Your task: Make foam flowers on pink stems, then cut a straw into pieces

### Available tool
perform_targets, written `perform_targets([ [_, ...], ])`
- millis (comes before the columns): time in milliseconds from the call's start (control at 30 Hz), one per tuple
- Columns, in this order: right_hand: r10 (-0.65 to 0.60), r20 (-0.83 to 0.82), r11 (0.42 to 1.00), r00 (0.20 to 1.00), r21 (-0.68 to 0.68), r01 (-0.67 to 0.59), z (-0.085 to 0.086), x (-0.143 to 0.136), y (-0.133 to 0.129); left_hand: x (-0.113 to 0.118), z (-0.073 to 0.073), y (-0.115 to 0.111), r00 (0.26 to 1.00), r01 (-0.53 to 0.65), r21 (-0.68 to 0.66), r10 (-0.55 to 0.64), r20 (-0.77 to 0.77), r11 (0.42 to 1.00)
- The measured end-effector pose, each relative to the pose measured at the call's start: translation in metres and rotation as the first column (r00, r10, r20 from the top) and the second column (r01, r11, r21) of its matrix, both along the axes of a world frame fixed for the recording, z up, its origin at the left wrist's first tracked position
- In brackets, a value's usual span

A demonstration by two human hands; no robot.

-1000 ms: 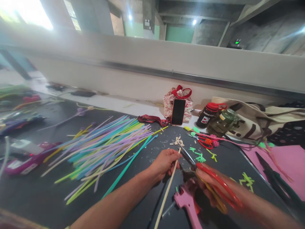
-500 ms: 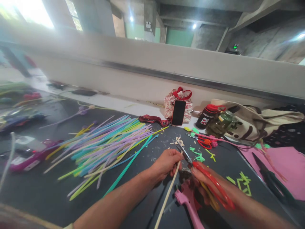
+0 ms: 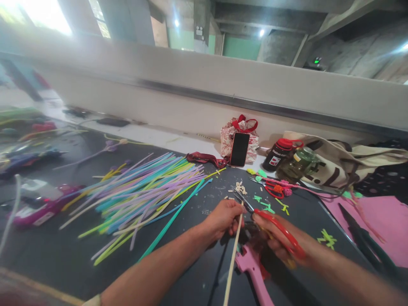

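My left hand [image 3: 225, 219] pinches a long cream pipe cleaner [image 3: 234, 255] near its far end; the rest of it hangs down toward the bottom edge. In my right hand [image 3: 274, 231] are scissors [image 3: 282, 227] with red handles. Their blades lie at the tip of the pipe cleaner, just beside my left fingers; whether they touch it I cannot tell. Beyond the blades sits a small pile of short cream pieces [image 3: 240, 188]. Below my hands lies a pink glue gun [image 3: 250, 263], partly hidden by my right hand.
Many coloured pipe cleaners [image 3: 153, 191] spread across the dark table at left. Short green pieces [image 3: 266, 207] and a second pair of scissors [image 3: 276, 191] lie past my right hand. Behind stand a phone [image 3: 239, 149], a black bottle [image 3: 276, 155] and a canvas bag [image 3: 344, 163]. Dark-handled shears [image 3: 360, 238] rest far right.
The near end of the cream pipe cleaner has swung to the right. My right hand and the scissors have shifted slightly up and left. The left hand stays nearly in place.
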State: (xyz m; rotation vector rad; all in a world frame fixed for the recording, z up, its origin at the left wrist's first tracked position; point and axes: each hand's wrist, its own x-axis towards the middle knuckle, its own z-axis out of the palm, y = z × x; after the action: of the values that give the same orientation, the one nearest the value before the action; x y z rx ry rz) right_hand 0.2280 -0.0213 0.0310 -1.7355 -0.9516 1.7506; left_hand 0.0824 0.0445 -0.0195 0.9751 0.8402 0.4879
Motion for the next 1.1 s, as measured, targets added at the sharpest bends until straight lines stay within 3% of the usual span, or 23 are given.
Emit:
perform_targets([
  [167,-0.011,0.013,0.998,1.0,-0.067,0.012,-0.009,0.012,0.014,0.0,-0.007,0.003,1.0,-0.004,-0.05,0.003,-0.026,0.999],
  [300,-0.053,-0.02,0.998,0.998,-0.036,0.052,-0.015,0.016,0.014,0.0,-0.01,0.005,0.999,-0.002,-0.058,-0.001,-0.052,0.998],
  [533,-0.11,0.01,0.993,0.994,-0.051,0.11,0.013,0.011,-0.005,-0.003,-0.004,0.007,0.998,-0.056,-0.045,0.056,-0.011,0.997],
  [633,-0.069,-0.034,0.997,0.997,-0.038,0.068,0.017,0.013,-0.016,-0.005,0.001,0.007,0.998,-0.061,-0.045,0.062,0.03,0.997],
  [900,0.045,0.006,0.998,0.999,0.048,-0.045,-0.008,0.014,-0.023,-0.005,0.007,0.002,0.999,0.018,-0.025,-0.018,0.028,1.0],
  [1100,0.051,0.042,0.998,0.998,0.03,-0.052,-0.001,0.004,-0.015,-0.006,0.006,0.003,0.999,0.048,-0.023,-0.048,-0.013,0.999],
])
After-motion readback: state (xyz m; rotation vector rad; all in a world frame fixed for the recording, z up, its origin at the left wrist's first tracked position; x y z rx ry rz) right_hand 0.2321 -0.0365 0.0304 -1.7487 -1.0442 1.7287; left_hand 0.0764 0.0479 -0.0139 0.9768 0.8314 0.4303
